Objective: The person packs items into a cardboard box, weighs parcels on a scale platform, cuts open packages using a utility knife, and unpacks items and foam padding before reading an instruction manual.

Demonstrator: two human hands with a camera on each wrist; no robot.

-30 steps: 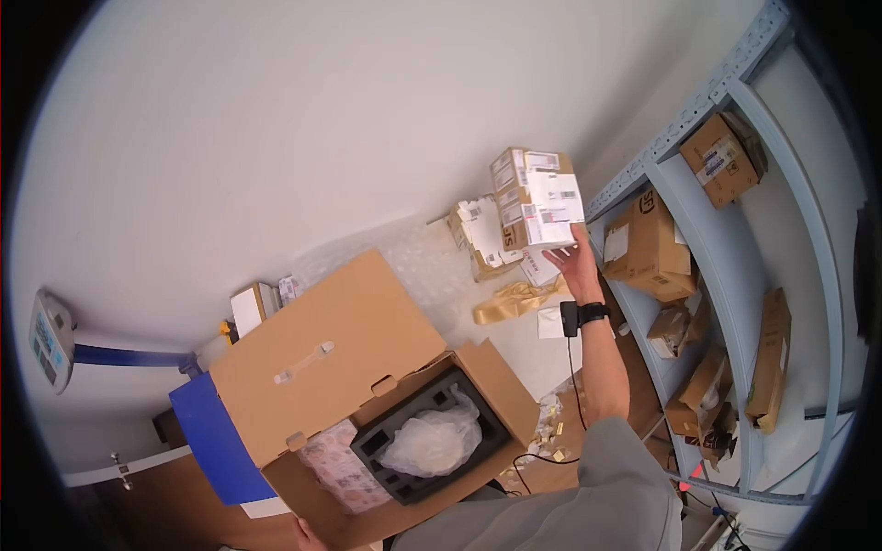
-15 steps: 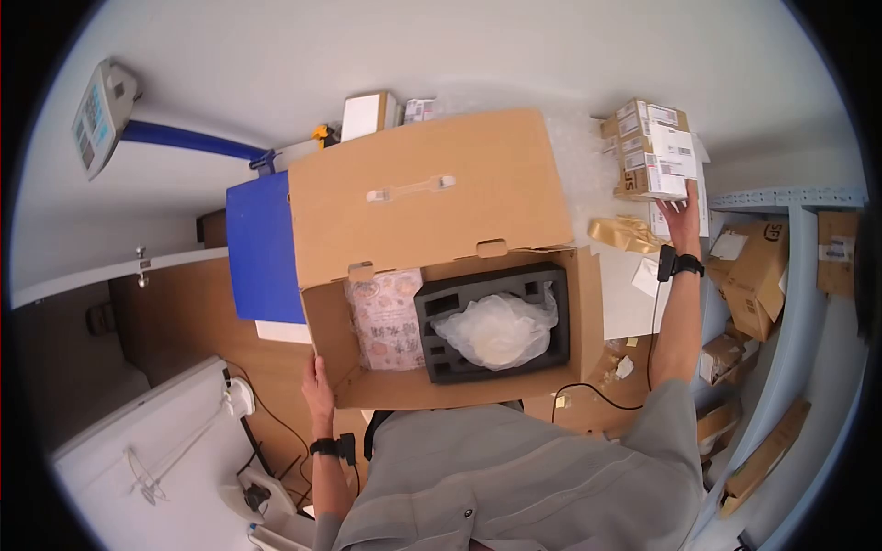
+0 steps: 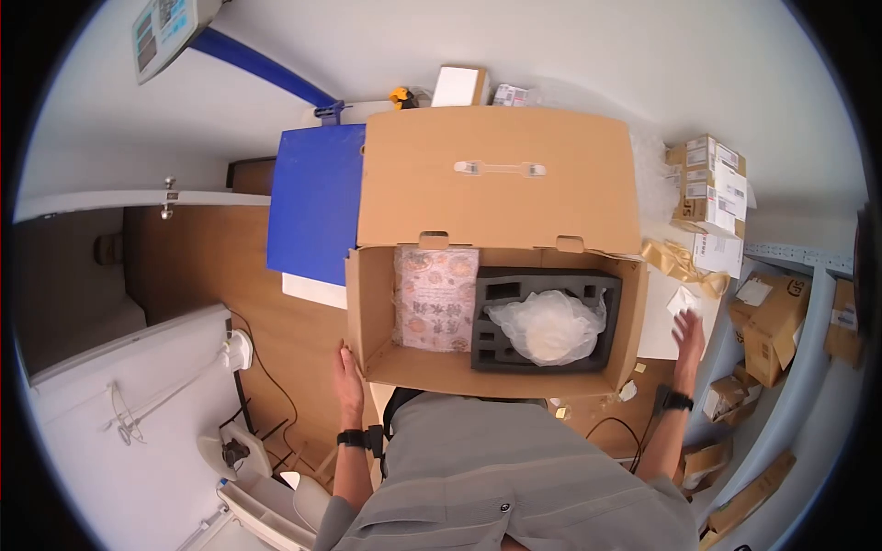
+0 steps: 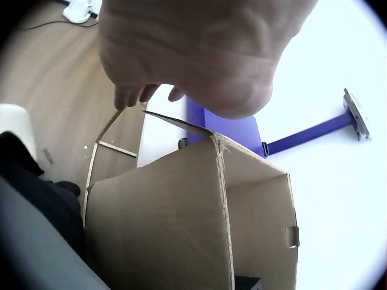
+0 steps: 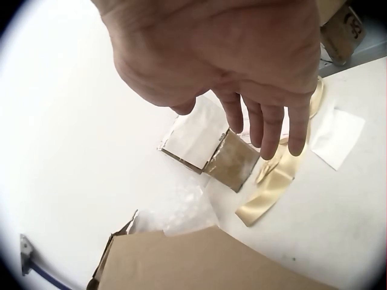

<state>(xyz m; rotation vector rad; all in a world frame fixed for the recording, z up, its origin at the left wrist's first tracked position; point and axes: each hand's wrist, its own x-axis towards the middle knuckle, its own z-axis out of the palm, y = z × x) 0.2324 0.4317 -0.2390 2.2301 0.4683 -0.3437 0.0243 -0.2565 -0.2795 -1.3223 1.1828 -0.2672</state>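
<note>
A large open cardboard box [image 3: 496, 179] stands in front of the person, its lid raised. Inside it lie a pink printed packet [image 3: 435, 301] and a black foam tray [image 3: 491, 345] bearing a bundle in translucent wrap [image 3: 549, 328]. The left hand [image 3: 349, 384] is beside the box's left front corner, fingers extended; whether it touches the cardboard I cannot tell. In the left wrist view the same hand [image 4: 193, 51] is above the box edge. Right of the box, the right hand [image 3: 686, 344] hangs open and empty over the white surface; its fingers [image 5: 272, 130] point down in the right wrist view.
Labelled parcels [image 3: 712, 186] stand at the back right, with gold ribbon [image 3: 680, 264] in front of them. A blue platform [image 3: 317, 202] with a scale display [image 3: 165, 35] is at the left. Shelves with cartons [image 3: 776, 321] line the right side. A cable [image 3: 276, 376] runs over the floor.
The right hand has let go of the labelled parcel, which rests at the back right, and has drawn back toward the person. The head view has swung, bringing the left hand into sight.
</note>
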